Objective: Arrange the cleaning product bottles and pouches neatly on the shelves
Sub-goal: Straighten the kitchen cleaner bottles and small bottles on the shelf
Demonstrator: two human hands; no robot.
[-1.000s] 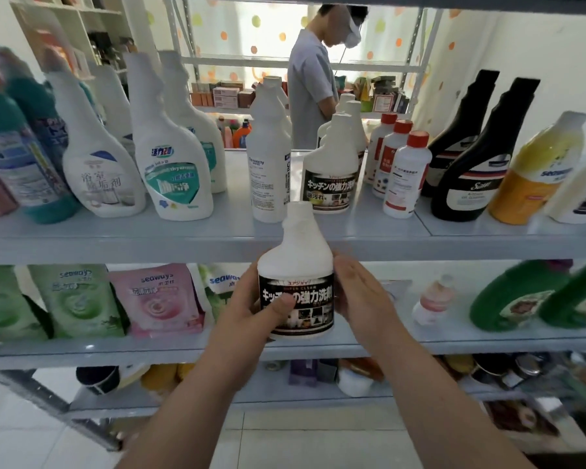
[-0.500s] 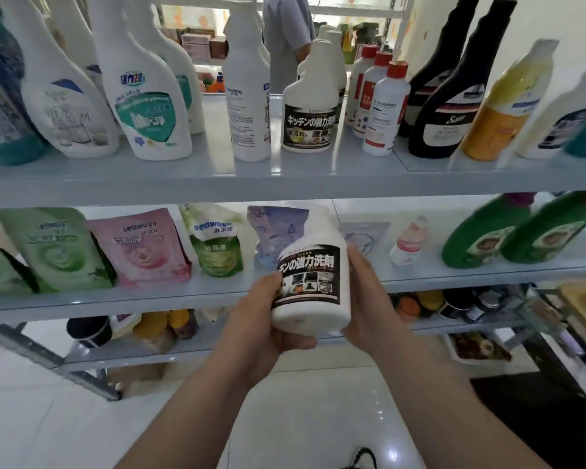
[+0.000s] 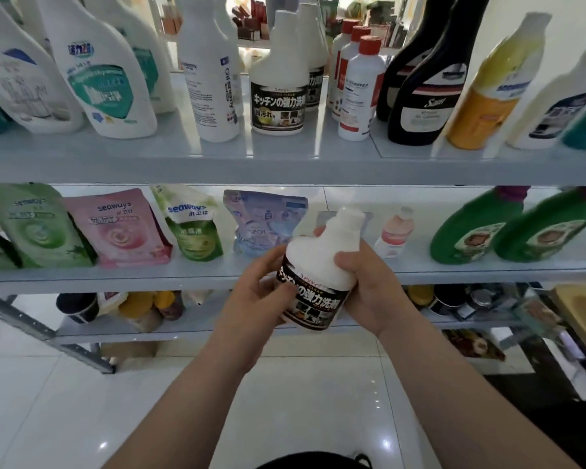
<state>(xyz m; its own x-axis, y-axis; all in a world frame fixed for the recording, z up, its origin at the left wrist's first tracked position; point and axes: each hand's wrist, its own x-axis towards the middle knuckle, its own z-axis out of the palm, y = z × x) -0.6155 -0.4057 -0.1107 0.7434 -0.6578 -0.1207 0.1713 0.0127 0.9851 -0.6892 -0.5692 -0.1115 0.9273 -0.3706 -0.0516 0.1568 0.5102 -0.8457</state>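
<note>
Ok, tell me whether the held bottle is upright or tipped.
Tipped. The white bottle leans, its neck pointing up and to the right, gripped between the left hand and the right hand.

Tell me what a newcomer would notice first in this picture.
The white bottle with a black label, tilted, gripped by the left hand and right hand at centre. Its twin stands on the upper shelf. On the middle shelf, a pink pouch sits left, two green bottles right.
</note>
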